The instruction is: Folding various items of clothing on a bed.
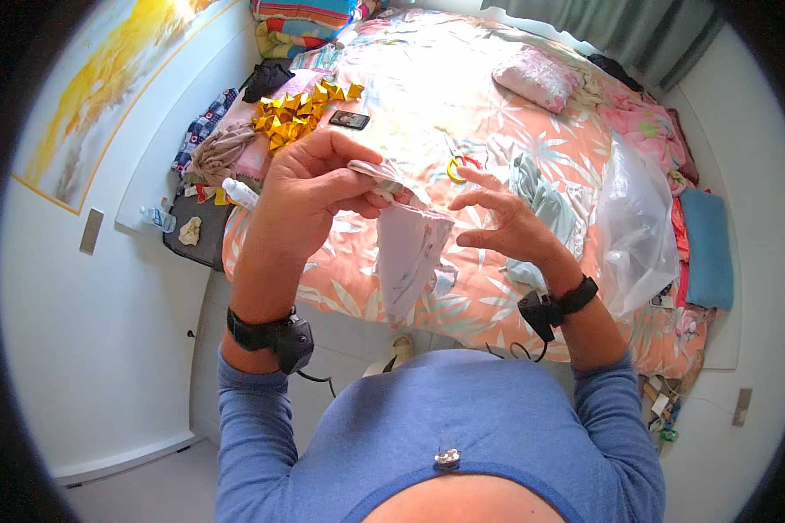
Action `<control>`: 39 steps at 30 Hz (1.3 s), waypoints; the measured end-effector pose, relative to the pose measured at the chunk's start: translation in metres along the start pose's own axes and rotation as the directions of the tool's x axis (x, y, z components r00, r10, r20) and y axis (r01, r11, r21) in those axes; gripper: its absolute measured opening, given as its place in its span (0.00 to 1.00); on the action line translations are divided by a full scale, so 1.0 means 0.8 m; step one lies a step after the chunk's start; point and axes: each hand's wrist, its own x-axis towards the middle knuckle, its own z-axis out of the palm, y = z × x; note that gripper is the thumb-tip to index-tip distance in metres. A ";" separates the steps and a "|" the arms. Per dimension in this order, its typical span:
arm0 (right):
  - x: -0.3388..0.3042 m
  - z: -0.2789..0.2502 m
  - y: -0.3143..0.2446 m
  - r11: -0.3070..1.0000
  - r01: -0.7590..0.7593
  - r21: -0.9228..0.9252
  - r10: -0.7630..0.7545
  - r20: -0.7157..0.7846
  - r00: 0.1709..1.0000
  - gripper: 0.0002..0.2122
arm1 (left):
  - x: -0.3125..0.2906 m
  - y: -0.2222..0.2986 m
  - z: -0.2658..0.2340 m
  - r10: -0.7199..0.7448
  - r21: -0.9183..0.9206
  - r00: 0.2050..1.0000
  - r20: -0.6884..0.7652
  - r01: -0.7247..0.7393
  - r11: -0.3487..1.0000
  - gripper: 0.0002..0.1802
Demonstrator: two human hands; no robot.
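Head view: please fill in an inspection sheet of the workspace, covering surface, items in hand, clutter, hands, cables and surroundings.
Surface: bed with a coral leaf-patterned cover
Items in hand: white printed cloth, hanging down
Clutter: scissors with yellow and red handles, phone, gold folded pieces, clear plastic bag
Hands: left hand pinches the cloth; right hand open beside it, contact unclear
Cables: a black cord near each wrist, left cord and right cord
Surroundings: grey curtain, yellow-and-white painting

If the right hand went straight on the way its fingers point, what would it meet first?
Most likely the white cloth held in the left hand, just left of the right hand. Depth is unclear in this single view, so it might pass in front or behind.
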 end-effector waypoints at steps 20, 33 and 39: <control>-0.036 0.022 0.008 0.988 -0.051 0.145 0.048 0.028 0.998 0.07 | -0.030 0.051 -0.051 0.274 0.070 0.945 -0.176 -0.266 0.962 0.11; -0.073 -0.110 -0.130 0.868 0.236 -0.437 -0.383 -0.286 0.879 0.09 | -0.121 -0.021 -0.068 -0.066 0.157 0.908 -0.415 0.143 0.977 0.07; -0.080 -0.122 -0.161 0.882 0.274 -0.383 -0.425 -0.395 0.815 0.10 | -0.135 -0.028 -0.044 -0.126 0.015 0.956 -0.266 0.135 0.991 0.13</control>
